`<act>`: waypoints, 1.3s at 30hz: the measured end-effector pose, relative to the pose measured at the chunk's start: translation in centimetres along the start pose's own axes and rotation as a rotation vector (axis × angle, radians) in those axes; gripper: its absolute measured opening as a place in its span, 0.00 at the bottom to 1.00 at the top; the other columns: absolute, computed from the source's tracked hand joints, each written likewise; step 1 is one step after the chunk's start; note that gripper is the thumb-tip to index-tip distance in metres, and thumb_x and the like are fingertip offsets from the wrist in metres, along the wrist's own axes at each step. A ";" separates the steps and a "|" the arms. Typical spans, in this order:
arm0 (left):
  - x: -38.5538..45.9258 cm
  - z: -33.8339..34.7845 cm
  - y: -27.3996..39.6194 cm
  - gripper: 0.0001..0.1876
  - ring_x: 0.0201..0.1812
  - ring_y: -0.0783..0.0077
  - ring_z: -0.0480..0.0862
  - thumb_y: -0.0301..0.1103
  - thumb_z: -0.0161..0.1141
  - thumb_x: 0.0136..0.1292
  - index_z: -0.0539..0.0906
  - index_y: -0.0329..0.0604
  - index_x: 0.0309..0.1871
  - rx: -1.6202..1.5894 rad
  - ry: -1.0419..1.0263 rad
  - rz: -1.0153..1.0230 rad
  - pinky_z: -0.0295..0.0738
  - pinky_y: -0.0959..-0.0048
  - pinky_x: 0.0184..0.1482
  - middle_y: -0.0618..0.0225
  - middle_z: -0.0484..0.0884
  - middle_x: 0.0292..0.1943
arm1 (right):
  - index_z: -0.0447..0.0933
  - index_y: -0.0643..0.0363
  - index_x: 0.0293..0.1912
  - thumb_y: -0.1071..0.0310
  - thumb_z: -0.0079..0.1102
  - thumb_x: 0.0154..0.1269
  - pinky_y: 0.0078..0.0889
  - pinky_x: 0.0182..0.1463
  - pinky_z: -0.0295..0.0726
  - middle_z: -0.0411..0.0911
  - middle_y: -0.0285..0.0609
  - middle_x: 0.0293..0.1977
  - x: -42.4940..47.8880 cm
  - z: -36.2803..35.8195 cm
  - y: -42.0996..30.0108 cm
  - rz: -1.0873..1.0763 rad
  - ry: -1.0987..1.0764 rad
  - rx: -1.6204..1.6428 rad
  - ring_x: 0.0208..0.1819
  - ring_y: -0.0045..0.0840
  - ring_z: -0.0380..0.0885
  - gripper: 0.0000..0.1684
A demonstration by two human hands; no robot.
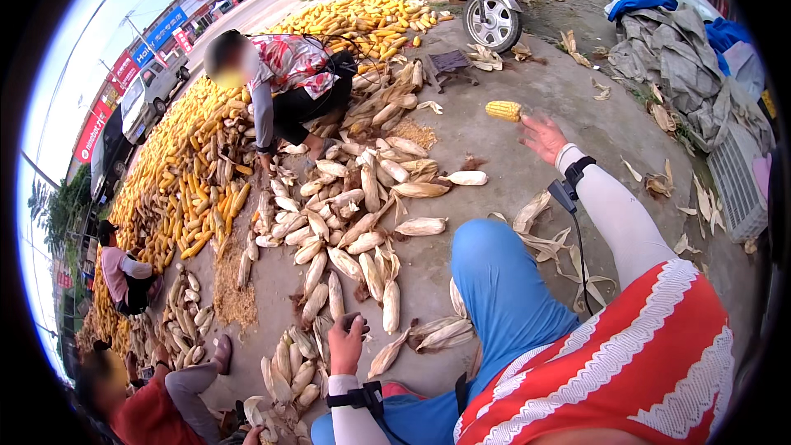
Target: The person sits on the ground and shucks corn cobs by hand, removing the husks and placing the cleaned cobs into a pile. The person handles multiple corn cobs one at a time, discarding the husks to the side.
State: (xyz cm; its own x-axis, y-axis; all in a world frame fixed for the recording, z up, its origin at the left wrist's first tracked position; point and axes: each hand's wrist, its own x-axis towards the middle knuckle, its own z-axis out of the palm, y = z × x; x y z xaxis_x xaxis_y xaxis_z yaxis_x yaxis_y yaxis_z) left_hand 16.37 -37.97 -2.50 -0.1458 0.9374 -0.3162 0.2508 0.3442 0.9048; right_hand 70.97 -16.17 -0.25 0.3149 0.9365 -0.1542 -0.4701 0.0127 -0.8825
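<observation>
Raised out to the right is my right hand (544, 138), its fingers spread and blurred. A husked yellow corn cob (503, 110) appears just past those fingertips, above the concrete; whether they still touch it is unclear. My left hand (347, 344) hovers in front of my lap, fingers loosely bent and apart, nothing visible in it. Beyond it lies a spread of corn ears in pale husks (364, 241). A few unhusked ears (442, 334) rest close to my knee, and loose husks (534, 213) lie on the ground to its right.
A long heap of husked cobs (185, 136) runs along the left and back. One person (296, 74) bends over the ears; others (126, 272) (154, 402) sit at left. A small stool (454, 65), a cargo tricycle (488, 6), a grey tarp (673, 62) and a plastic crate (738, 182) stand around.
</observation>
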 end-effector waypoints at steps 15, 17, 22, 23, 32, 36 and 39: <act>-0.9 -1.3 1.9 0.13 0.36 0.76 0.83 0.33 0.55 0.67 0.78 0.33 0.50 0.071 0.043 0.104 0.75 0.78 0.36 0.66 0.83 0.37 | 0.72 0.67 0.53 0.63 0.55 0.64 0.27 0.29 0.80 0.80 0.43 0.37 -10.4 24.3 7.7 0.288 -1.074 -1.049 0.35 0.26 0.81 0.21; -1.3 -1.9 2.8 0.14 0.36 0.76 0.83 0.33 0.56 0.67 0.78 0.33 0.50 0.046 0.058 0.102 0.75 0.79 0.36 0.67 0.83 0.37 | 0.72 0.68 0.54 0.63 0.55 0.64 0.28 0.29 0.81 0.80 0.44 0.38 -11.2 25.0 11.7 0.242 -1.159 -1.027 0.35 0.26 0.81 0.23; -2.5 -4.1 4.0 0.13 0.36 0.77 0.83 0.33 0.56 0.67 0.79 0.34 0.49 -0.092 0.212 0.095 0.74 0.80 0.36 0.67 0.83 0.37 | 0.75 0.67 0.48 0.65 0.54 0.62 0.27 0.24 0.78 0.79 0.42 0.33 -16.2 25.0 22.4 0.460 -1.119 -1.063 0.31 0.24 0.81 0.18; -2.4 -4.3 4.1 0.13 0.36 0.77 0.83 0.33 0.56 0.67 0.79 0.34 0.49 -0.108 0.241 0.086 0.74 0.80 0.36 0.67 0.83 0.37 | 0.77 0.66 0.45 0.66 0.55 0.61 0.28 0.25 0.79 0.79 0.41 0.32 -16.9 23.9 25.1 0.497 -1.097 -1.100 0.29 0.25 0.80 0.16; -7.0 -8.6 4.5 0.13 0.39 0.73 0.83 0.29 0.55 0.67 0.76 0.30 0.51 -0.495 0.588 0.024 0.75 0.78 0.39 0.62 0.81 0.41 | 0.77 0.65 0.45 0.67 0.53 0.59 0.34 0.27 0.84 0.80 0.45 0.32 -23.7 16.6 41.2 0.892 -1.114 -1.374 0.32 0.28 0.82 0.16; -7.6 -9.6 3.2 0.13 0.39 0.73 0.83 0.27 0.56 0.66 0.75 0.31 0.51 -0.616 0.668 -0.009 0.75 0.79 0.39 0.62 0.81 0.40 | 0.78 0.67 0.41 0.68 0.53 0.58 0.33 0.26 0.83 0.79 0.45 0.31 -24.4 15.9 46.1 0.936 -1.131 -1.500 0.31 0.28 0.81 0.14; -7.4 -9.9 3.1 0.13 0.38 0.73 0.83 0.27 0.55 0.66 0.75 0.31 0.51 -0.685 0.662 -0.059 0.75 0.80 0.39 0.62 0.81 0.40 | 0.77 0.68 0.40 0.69 0.55 0.58 0.38 0.26 0.83 0.78 0.46 0.29 -23.7 14.9 51.0 0.826 -0.967 -1.406 0.29 0.31 0.80 0.12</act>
State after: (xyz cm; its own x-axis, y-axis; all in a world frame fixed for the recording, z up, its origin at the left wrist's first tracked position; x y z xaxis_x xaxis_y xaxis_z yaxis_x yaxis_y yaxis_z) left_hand 8.76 -44.39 5.45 -0.7050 0.6273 -0.3308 -0.3582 0.0876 0.9295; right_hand 27.21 -32.53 -35.00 -0.3481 0.4123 -0.8419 0.8371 -0.2677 -0.4771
